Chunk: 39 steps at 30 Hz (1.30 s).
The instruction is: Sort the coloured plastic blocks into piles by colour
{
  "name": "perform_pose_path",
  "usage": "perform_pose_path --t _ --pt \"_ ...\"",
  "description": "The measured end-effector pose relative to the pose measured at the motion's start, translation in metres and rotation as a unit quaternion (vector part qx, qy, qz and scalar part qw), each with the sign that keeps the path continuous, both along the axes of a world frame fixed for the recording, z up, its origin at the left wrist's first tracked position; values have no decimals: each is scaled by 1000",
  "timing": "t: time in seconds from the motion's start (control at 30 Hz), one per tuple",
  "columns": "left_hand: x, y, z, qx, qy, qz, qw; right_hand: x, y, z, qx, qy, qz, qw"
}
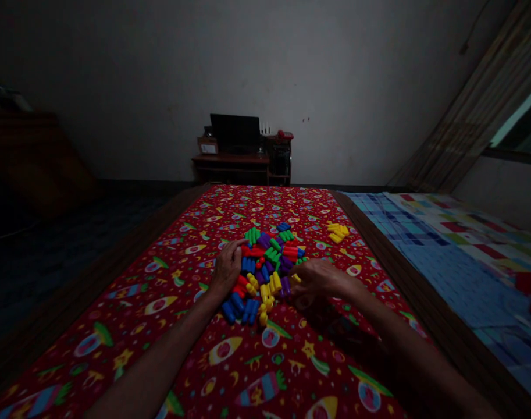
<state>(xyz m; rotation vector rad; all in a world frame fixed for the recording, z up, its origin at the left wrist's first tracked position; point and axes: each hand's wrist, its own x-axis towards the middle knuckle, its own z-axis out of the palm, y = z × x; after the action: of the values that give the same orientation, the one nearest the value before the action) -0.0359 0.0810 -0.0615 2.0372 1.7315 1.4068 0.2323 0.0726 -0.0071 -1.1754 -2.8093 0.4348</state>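
Note:
A pile of plastic toy blocks in red, blue, green, purple and yellow lies on the red patterned cloth (224,352). My left hand (227,266) rests against the pile's left side, fingers stretched out beside the red blocks (253,251). At the right side, my right hand (317,277) has its fingers closed on a yellow block (296,279), close to a purple block (285,286). Several blue blocks (250,311) and yellow blocks (271,284) lie on the pile's near side. Green blocks (273,254) show in its middle.
A small separate group of yellow blocks (337,232) lies right of the pile. A desk (230,158) with a monitor (235,134) stands against the far wall. Blue checked bedding (394,250) lies to the right, and a wooden cabinet (29,157) stands at the left.

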Motion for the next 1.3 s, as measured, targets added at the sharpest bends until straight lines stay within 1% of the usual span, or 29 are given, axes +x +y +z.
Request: perform_pose_path --t 0.1,0.17,0.23,0.3,0.37,0.43,0.5,0.57,0.63,0.67,0.7,0.77,0.83,0.87,0.93,1.0,1.07,1.1,1.17,1.3 --pt "0 -1 0 2 0 -1 1000 -6 -14 -2 34 -36 -1 999" --pt "0 0 0 2 -1 -3 1000 -2 -11 1 21 -30 11 999" --pt "-1 0 0 3 -1 -5 1000 6 1 7 1 -2 11 1000" --pt "-1 0 0 5 -1 -6 1000 18 17 12 7 43 -29 999" --pt "-1 1 0 4 2 -7 1000 35 35 10 49 89 -92 991" --pt "-1 1 0 3 7 -5 1000 53 54 -1 111 121 -163 973" --pt "-1 1 -1 3 11 -3 1000 69 68 -16 176 144 -224 948" --pt "-1 2 -1 5 12 0 1000 76 76 -27 226 176 -248 926" --pt "-1 2 -2 5 11 0 1000 71 74 -30 249 213 -225 918" --pt "-1 2 -2 5 10 0 1000 64 69 -27 243 229 -203 921" --pt "-1 1 -2 5 9 0 1000 54 62 -22 221 237 -174 930" --pt "-1 0 -1 3 9 -2 1000 31 43 -9 137 220 -99 961" --pt "-1 0 -1 2 10 -3 1000 9 21 0 46 145 -8 988" --pt "-1 0 -1 3 10 -3 1000 -1 12 2 15 95 28 995" --pt "-1 0 -2 4 11 -4 1000 -13 -2 -1 -2 7 71 997" --pt "-2 1 -2 6 12 -4 1000 -18 -9 -9 15 -30 76 997" --pt "-2 2 -2 7 13 -5 1000 -16 -9 -15 31 -30 69 997" --pt "-1 2 -2 7 14 -5 1000 -13 -8 -15 30 -29 64 997" --pt "-1 1 -2 9 14 -6 1000 -7 -4 -8 16 -26 52 998" --pt "-1 1 -1 8 15 -4 1000 10 10 14 -8 16 16 1000"
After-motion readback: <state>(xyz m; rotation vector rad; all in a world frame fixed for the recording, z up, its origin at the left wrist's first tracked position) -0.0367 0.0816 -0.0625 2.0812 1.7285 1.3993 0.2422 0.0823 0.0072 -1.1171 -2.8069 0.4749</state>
